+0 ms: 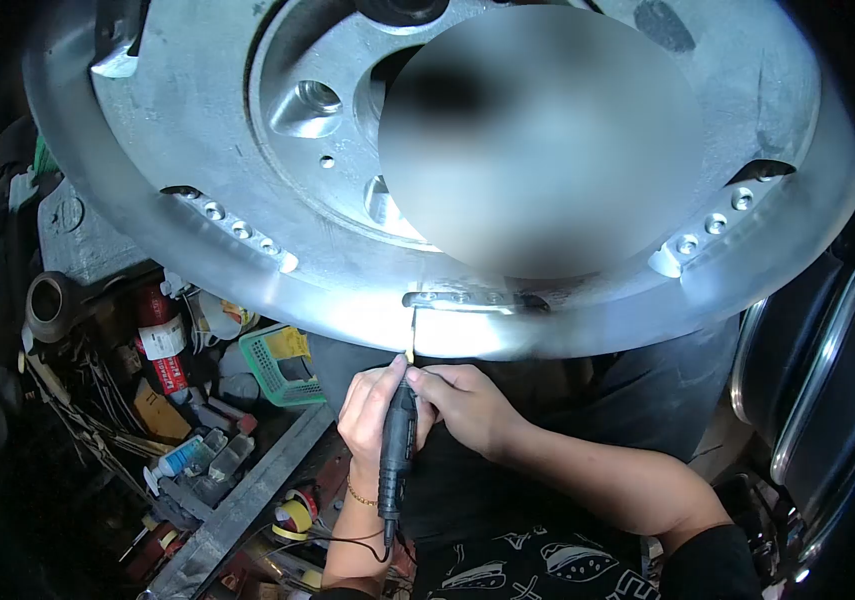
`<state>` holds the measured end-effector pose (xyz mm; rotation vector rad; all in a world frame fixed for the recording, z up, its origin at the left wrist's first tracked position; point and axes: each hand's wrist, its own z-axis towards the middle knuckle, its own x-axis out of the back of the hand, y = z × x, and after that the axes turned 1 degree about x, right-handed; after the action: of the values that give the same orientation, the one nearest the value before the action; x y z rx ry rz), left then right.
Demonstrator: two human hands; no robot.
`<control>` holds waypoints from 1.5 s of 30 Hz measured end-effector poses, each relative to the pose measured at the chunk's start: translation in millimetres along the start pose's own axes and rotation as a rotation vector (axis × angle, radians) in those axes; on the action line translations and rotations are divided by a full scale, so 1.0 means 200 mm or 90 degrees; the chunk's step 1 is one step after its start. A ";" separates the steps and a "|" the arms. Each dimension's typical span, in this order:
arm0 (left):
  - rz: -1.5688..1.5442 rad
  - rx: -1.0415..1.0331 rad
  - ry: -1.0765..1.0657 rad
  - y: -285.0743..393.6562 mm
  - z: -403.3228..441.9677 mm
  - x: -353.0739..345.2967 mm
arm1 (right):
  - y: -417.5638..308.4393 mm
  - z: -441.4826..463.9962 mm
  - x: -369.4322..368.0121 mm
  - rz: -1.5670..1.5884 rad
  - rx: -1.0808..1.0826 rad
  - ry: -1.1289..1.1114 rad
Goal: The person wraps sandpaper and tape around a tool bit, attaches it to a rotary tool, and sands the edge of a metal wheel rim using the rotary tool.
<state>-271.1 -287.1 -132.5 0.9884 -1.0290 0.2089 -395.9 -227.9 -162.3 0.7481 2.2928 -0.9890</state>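
A large round grey metal part [177, 110] fills the upper view, with holes and slots holding small round fittings near its rim. My left hand [369, 412] is closed around a black pen-shaped rotary tool [397, 440], which has a cord at its lower end. My right hand [462, 405] is closed too, its fingers pinching the tool's front end beside the left fingertips. From there a thin bit points up to the rim, near the left end of the bottom slot [477, 300]. A blurred oval hides part of the metal.
To the left lie a green basket [272, 370], a red can [159, 335], bottles, tape rolls [294, 517] and a metal bar [237, 500]. Dark chairs with chrome frames [817, 360] stand at the right. The cord runs below my hands.
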 end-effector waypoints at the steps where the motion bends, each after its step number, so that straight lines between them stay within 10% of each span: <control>1: 0.000 0.002 -0.003 0.00 0.00 0.00 | 0.01 0.01 0.00 0.003 -0.003 0.001; 45: 0.028 0.034 -0.014 0.01 0.04 -0.03 | 0.03 0.04 0.02 0.030 0.007 0.022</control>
<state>-280.4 -289.3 -134.8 1.0190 -1.0701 0.2629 -393.5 -230.5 -173.0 0.8250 2.2899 -0.9759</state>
